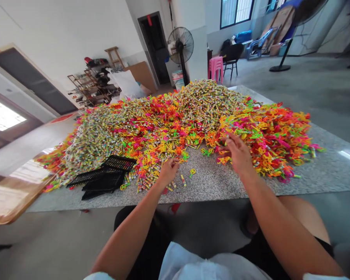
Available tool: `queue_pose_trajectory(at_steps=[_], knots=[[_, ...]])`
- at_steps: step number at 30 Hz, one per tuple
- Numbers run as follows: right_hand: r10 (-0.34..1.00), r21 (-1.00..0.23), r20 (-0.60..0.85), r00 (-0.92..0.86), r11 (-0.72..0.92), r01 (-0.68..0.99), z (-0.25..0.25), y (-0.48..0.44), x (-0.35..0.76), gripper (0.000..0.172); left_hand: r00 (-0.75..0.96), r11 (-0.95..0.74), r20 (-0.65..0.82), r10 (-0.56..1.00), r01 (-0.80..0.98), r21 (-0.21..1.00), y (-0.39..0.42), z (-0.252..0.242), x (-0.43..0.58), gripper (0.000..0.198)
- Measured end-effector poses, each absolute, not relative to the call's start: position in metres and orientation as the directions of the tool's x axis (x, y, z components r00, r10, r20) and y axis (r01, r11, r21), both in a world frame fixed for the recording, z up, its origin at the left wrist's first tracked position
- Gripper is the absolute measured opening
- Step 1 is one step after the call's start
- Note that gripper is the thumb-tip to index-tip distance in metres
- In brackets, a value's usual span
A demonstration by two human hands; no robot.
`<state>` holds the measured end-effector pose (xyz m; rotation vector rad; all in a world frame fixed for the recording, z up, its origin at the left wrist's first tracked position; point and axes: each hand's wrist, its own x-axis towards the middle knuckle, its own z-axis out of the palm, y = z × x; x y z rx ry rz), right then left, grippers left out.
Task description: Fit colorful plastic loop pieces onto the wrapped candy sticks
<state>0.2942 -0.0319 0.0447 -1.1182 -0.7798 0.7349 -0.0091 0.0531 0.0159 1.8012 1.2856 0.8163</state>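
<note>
My left hand (169,170) is closed in a pinch just above the near edge of the heap; what its fingertips hold, if anything, is too small to make out. My right hand (239,153) is at the left side of the right-hand pile, its thumb and fingers closed on a small printed tube (227,137). Around that hand lie brightly coloured plastic pieces with ring-shaped ends (268,136), in orange, yellow, pink and green. Between the hands, a single tube (183,180) and a yellow-green ringed piece (192,172) lie on the speckled tabletop (216,184).
Black slotted trays (105,181) are stacked loosely at the left front. Large mounds of printed tubes (210,97) cover the table's back and left. Behind stand a floor fan (181,44), pink stools (215,68) and a cluttered rack (90,83).
</note>
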Motion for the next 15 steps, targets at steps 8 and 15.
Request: queue_pose_trajectory(at_steps=[8, 15], knots=[[0.974, -0.647, 0.223, -0.028, 0.170, 0.744, -0.017, -0.049, 0.202, 0.040, 0.299, -0.335, 0.150, 0.942, 0.838, 0.431, 0.077, 0.029, -0.001, 0.021], [0.960, -0.433, 0.195, -0.203, 0.270, 0.860, -0.020, -0.053, 0.183, 0.026, 0.221, -0.221, 0.021, 0.975, 0.958, 0.181, 0.083, 0.018, 0.041, 0.043]])
